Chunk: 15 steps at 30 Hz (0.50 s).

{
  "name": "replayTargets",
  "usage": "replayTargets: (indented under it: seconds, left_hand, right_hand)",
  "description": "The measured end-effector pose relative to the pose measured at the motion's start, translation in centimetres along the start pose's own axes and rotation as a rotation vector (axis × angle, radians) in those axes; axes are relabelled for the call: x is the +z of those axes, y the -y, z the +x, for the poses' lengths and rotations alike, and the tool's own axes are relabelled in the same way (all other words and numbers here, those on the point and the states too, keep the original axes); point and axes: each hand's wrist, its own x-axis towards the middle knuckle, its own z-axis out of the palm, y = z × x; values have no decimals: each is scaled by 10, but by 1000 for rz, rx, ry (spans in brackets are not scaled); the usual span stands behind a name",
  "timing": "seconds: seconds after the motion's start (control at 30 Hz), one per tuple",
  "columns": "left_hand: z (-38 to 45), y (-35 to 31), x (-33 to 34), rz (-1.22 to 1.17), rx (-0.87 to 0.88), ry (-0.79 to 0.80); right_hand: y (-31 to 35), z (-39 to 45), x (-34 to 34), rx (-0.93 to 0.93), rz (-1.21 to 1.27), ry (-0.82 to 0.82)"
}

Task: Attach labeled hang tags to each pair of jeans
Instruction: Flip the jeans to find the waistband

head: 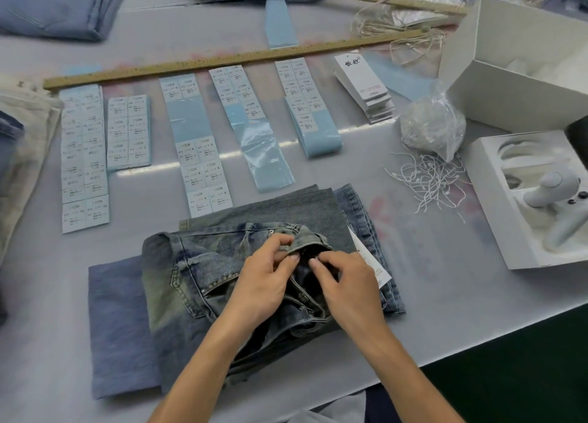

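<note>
I take this as mid-attachment on the top jeans (pixel 222 263), folded just below the sticker strips (pixel 203 155). Left hand (pixel 264 282) pinches the waistband; right hand (pixel 346 282) pinches at the fly, its hang tag (pixel 372 260) trailing right. Fastening unconfirmed; spare tags (pixel 366 88) remain unused right of the strips.

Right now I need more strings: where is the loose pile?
In the head view, the loose strings lie on the table's right side, just below the clear plastic bag and left of the white tray.
</note>
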Motion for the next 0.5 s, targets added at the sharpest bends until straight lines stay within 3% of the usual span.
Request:
replayTargets:
  seconds: [0.23, 0.5]
  left_hand:
    - [5, 1, 8, 72, 26, -37]
    - [10, 1, 12, 95, 15, -37]
  right_hand:
    - [-12, 9, -16, 243, 478, 117]
    - [-21, 16, -23, 301, 566, 130]
